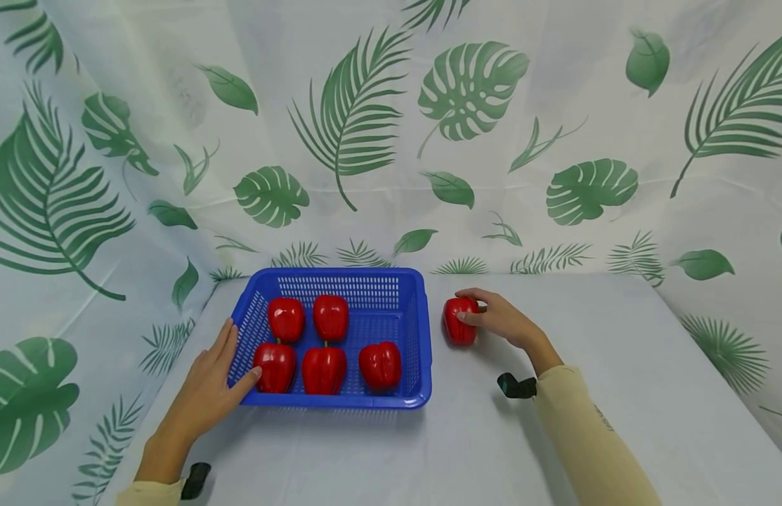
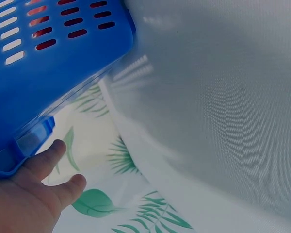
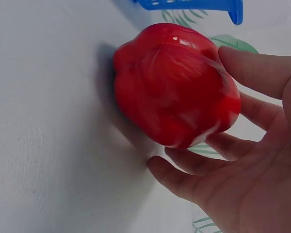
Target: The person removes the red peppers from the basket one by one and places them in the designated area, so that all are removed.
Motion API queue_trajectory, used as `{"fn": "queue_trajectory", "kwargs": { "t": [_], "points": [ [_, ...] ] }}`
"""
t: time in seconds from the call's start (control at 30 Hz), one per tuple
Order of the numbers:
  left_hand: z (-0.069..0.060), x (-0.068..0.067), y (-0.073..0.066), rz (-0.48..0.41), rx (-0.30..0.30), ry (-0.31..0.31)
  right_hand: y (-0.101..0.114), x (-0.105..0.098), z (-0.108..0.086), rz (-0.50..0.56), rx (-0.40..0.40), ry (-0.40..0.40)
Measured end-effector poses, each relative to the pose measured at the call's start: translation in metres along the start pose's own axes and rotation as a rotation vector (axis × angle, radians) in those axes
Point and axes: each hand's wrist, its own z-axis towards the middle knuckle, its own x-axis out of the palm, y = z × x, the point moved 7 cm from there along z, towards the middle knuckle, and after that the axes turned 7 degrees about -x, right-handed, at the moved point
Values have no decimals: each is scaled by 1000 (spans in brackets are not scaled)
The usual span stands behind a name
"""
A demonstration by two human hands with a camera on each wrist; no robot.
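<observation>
The hands were well apart. The right hand (image 1: 504,322) held one red pepper (image 1: 457,325) between thumb and curled fingers; whether the pepper's weight was off the table (image 1: 479,457) could not be told. The left hand (image 1: 201,390), its fingers fairly straight and loosely spread, rested against the near-left corner of a blue basket (image 1: 340,401), the thumb reaching over the rim.

The basket stood between the two hands, just beside the right hand's pepper but apart from it. Inside lay five more peppers (image 1: 324,370), the nearest to the left hand close to its thumb tip. Judged as a gathering job, five peppers were in place and only the gripped one was left outside. Beyond both hands hung a leaf-printed cloth (image 1: 378,225).
</observation>
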Motion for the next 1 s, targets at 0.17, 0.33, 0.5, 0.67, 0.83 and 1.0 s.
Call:
{"fn": "queue_trajectory", "kwargs": {
  "t": [0.17, 0.33, 0.5, 0.67, 0.83, 1.0],
  "points": [
    [0, 0, 0, 0, -2, 1, 4, -4, -2, -5, -11, -8],
    [0, 0, 0, 5, -4, 2, 8, -10, -5, -23, -20, -26],
    [0, 0, 0, -2, -1, 1, 12, -17, -7, -39, -31, -60],
    [0, 1, 0, -3, -7, 3, 20, -22, -8, -58, -41, -80],
    [0, 0, 0, -4, -10, 4, 31, -26, -10, -88, -72, -92],
    [-1, 0, 0, 1, -14, -2, 44, -28, -10, -75, -110, -90]
  ]
}}
